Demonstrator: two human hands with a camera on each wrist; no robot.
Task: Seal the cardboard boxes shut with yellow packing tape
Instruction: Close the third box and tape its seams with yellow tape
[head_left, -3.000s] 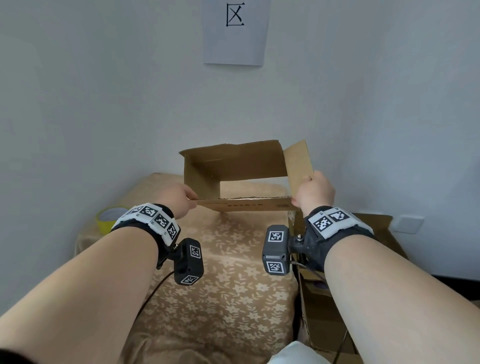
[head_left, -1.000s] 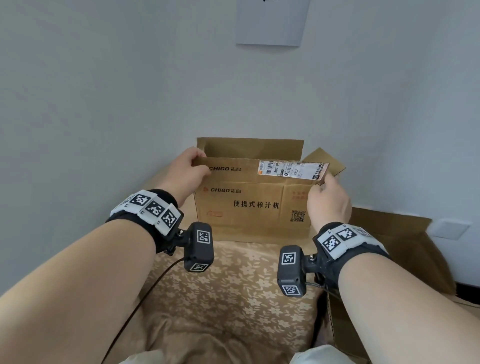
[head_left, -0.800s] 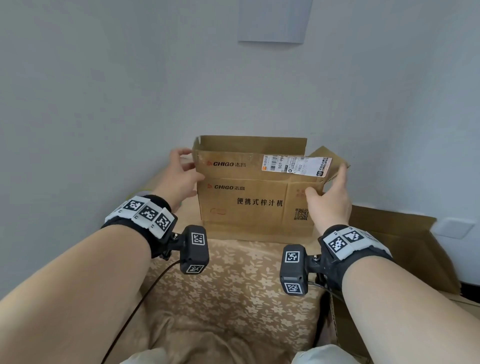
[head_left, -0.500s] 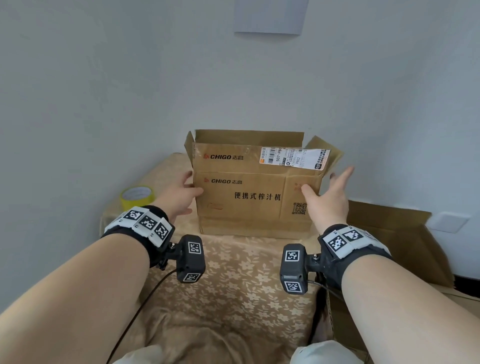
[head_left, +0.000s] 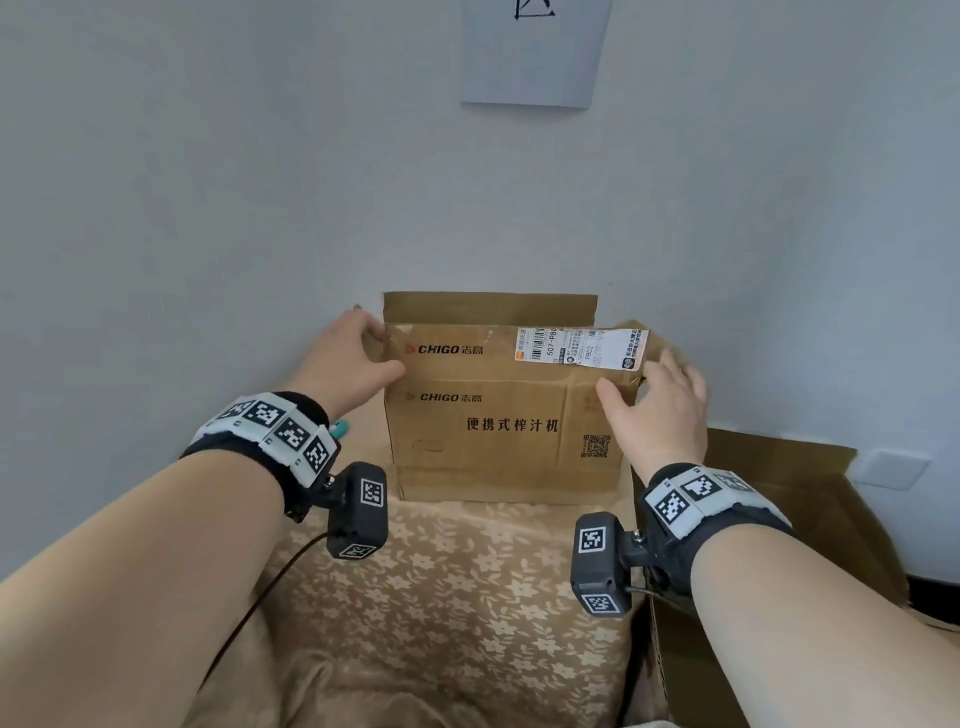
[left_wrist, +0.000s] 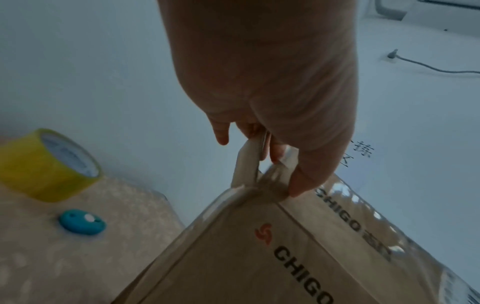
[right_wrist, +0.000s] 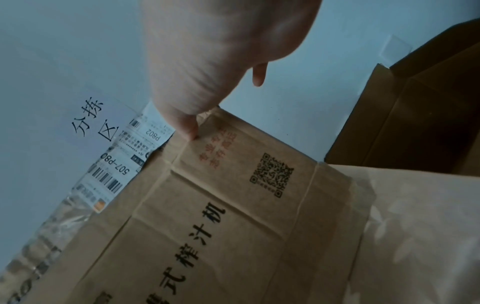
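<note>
2 hands on 1 CHIGO box (head_left: 498, 415), 1 yellow tape roll (left_wrist: 44, 164), 1 open box (head_left: 810, 519) at right

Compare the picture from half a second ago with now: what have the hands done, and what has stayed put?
Both hands rose to the box's top corners: the left hand now grips the left flap, the right hand touches the right corner. The box stayed on the cloth, flaps still up, tape unused.

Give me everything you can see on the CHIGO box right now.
The box is brown cardboard, upright on the floral cloth, printed CHIGO with a QR code. A white label sits on its near flap. Top flaps are unsealed. The left hand pinches its left flap; the right hand touches the right corner.
</note>
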